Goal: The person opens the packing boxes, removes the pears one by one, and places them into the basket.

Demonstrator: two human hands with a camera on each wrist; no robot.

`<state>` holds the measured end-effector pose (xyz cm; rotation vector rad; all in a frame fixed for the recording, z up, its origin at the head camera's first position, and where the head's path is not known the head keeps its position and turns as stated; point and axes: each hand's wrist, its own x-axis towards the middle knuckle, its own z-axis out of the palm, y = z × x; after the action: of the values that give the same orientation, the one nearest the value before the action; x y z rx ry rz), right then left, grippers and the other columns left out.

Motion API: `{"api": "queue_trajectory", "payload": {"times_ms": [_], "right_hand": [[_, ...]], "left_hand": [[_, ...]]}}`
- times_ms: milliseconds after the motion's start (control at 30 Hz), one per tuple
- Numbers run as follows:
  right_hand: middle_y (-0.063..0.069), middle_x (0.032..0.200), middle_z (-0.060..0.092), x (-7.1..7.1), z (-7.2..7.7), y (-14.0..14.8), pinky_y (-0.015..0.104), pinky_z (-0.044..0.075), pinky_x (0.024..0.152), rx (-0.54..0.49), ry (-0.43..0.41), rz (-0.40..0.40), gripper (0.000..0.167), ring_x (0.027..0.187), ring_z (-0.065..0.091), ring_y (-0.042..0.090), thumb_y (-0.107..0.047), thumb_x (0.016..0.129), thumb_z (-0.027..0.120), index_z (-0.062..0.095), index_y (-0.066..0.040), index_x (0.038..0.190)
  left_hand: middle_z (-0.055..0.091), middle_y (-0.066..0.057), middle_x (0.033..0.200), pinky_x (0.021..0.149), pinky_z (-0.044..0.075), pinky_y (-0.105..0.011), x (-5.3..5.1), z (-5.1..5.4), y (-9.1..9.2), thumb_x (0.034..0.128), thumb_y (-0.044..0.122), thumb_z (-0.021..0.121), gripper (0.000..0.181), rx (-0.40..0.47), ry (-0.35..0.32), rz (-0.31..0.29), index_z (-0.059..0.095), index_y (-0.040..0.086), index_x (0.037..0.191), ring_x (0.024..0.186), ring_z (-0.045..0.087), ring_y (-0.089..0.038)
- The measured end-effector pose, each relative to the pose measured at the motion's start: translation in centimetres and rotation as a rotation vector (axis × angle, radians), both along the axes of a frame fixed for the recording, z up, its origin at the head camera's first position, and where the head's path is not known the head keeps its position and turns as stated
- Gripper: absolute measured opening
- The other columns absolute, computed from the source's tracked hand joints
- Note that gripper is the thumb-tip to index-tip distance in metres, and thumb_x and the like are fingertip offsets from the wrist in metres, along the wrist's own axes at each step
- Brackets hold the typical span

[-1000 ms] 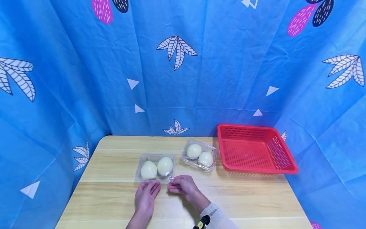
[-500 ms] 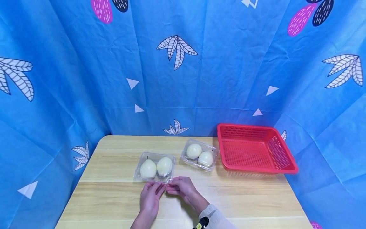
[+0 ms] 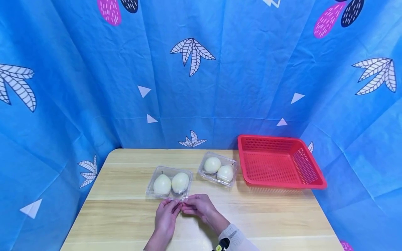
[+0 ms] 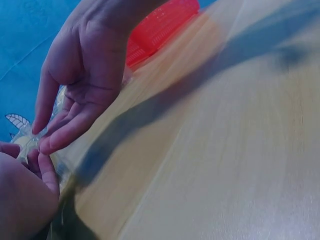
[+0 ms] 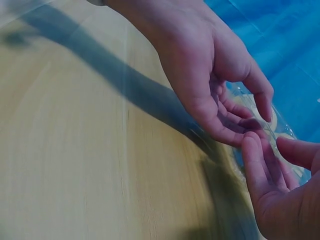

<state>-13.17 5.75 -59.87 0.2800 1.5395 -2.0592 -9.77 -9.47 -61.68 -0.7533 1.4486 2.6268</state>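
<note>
A clear plastic fruit box [image 3: 175,169] lies on the table with two pale pears inside, one pear [image 3: 162,185] at the left and another pear [image 3: 180,182] at the right. My left hand [image 3: 166,216] pinches the near edge of this box between thumb and fingers. Close beside it, my right hand [image 3: 202,210] pinches the same edge near the box's front right corner. In the right wrist view the fingertips of both hands nearly meet at the box [image 5: 285,122]. The fingers partly hide that edge, and whether the lid is fastened I cannot tell.
A second clear box [image 3: 207,176] holding two pears stands behind and to the right. Next to it is a red plastic basket [image 3: 282,184] at the table's right side. The wooden table [image 3: 119,216] is bordered by a blue patterned curtain [image 3: 188,97].
My left hand has slid right along the box's front edge, closer to my right hand. The right hand has shifted only slightly; the second box and the basket stay put.
</note>
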Motion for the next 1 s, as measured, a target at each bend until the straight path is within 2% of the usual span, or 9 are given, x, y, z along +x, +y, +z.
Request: {"api": "queue_trajectory", "payload": {"times_ms": [167,400,567,767,1000], "right_hand": [[0.022,0.095,0.078,0.0,0.1,0.1,0.034,0.065,0.078,0.026,0.019,-0.027,0.024,0.076,0.078,0.018,-0.001,0.09,0.073,0.068,0.01,0.111],[0.021,0.095,0.077,-0.2,0.0,-0.3,0.035,0.066,0.077,0.187,0.136,-0.139,0.035,0.075,0.076,0.017,0.003,0.085,0.077,0.064,0.013,0.115],[0.024,0.096,0.077,-0.8,-0.2,-0.4,0.037,0.065,0.077,0.257,0.185,-0.193,0.034,0.077,0.076,0.019,0.003,0.084,0.077,0.066,0.013,0.114],[0.027,0.098,0.075,-1.7,0.4,-0.3,0.041,0.065,0.081,0.271,0.218,-0.208,0.032,0.075,0.073,0.015,0.007,0.084,0.074,0.067,0.016,0.113],[0.019,0.093,0.077,-2.5,1.1,-0.1,0.035,0.065,0.076,0.272,0.192,-0.216,0.027,0.069,0.07,0.01,0.006,0.083,0.076,0.07,0.014,0.109]], "left_hand": [[0.063,-0.007,0.11,0.099,0.059,-0.03,0.0,-0.1,-0.3,0.1,0.003,0.06,0.03,0.027,0.003,-0.023,0.04,0.001,0.121,0.099,0.066,-0.016],[0.065,-0.005,0.106,0.1,0.059,-0.03,-0.1,-0.1,-0.3,0.1009,0.003,0.059,0.025,0.037,-0.002,-0.029,0.039,0.005,0.115,0.097,0.068,-0.014],[0.063,-0.006,0.106,0.098,0.059,-0.03,-0.2,0.0,-0.2,0.1002,0.002,0.058,0.026,0.002,-0.006,-0.018,0.038,0.003,0.116,0.096,0.067,-0.015],[0.061,-0.006,0.103,0.093,0.06,-0.03,-0.1,0.0,-0.2,0.0984,-0.002,0.058,0.027,-0.036,0.003,-0.011,0.037,0.003,0.115,0.093,0.066,-0.016],[0.062,-0.008,0.107,0.093,0.061,-0.031,0.0,0.1,-0.3,0.0957,-0.002,0.06,0.034,-0.078,0.003,-0.026,0.036,0.0,0.12,0.095,0.067,-0.018]]}}
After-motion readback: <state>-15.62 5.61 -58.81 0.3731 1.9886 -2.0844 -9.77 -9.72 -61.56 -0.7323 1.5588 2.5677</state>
